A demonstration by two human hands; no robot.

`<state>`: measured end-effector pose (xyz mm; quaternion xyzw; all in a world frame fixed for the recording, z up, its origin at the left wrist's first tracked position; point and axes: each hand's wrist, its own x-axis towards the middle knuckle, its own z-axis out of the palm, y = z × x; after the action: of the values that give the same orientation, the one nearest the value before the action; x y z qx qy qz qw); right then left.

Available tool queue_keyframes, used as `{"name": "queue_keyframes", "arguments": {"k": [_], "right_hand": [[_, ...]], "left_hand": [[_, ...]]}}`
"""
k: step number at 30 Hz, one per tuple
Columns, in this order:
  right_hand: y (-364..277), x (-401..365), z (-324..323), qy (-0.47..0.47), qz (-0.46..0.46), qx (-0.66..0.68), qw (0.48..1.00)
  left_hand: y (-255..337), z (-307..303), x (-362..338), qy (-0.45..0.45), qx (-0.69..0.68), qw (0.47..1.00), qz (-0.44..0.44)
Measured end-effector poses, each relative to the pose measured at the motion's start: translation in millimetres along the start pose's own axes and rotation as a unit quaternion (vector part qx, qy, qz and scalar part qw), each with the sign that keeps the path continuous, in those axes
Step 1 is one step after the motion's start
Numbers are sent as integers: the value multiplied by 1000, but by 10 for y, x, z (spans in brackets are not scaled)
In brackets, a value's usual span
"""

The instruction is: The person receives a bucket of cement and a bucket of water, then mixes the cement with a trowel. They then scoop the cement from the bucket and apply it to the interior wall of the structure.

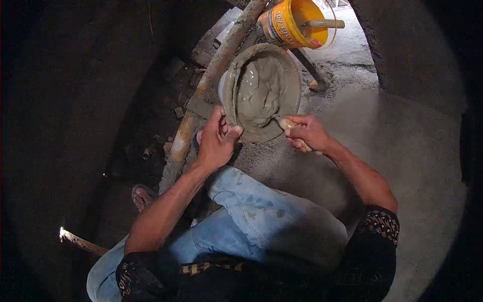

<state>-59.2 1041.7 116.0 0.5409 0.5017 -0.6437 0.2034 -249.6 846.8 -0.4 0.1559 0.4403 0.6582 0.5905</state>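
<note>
A round bowl (pixel 293 75), crusted with grey and tilted towards me, holds wet grey mortar (pixel 259 93). My left hand (pixel 216 141) is closed on its near left rim, thumb on top. At the near right rim, my right hand (pixel 308 133) is wrapped round the pale handle of a trowel (pixel 286 124). The trowel's metal end reaches into the mortar, where most of it is hidden.
Beyond the bowl stands a yellow bucket (pixel 282 25) with a wooden handle (pixel 324 23) sticking out. A rusty pole (pixel 193 110) runs diagonally on the left, with rubble (pixel 178 111) beside it. Rough grey floor (pixel 347 121) spreads to the right.
</note>
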Motion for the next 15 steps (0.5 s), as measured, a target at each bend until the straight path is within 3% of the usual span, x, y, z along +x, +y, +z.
{"name": "queue_keyframes", "arguments": {"k": [2,9,11,12,14,15], "right_hand": [[30,-37,75,32,-2,29,999],[18,-122,300,5,20,198,980],[130,-95,328,-8,19,321,947],[156,-108,349,-7,21,322,947],[148,-120,395,-54,29,460,886],[131,-140,429,-54,32,460,886]], "left_hand": [[-1,6,-6,1,29,1000,-2],[43,36,-25,9,7,1000,3],[-21,31,-21,10,-17,1000,2],[-60,16,-31,11,-18,1000,1],[-110,-4,-24,35,92,995,-10],[-124,9,-25,37,91,995,-13]]}}
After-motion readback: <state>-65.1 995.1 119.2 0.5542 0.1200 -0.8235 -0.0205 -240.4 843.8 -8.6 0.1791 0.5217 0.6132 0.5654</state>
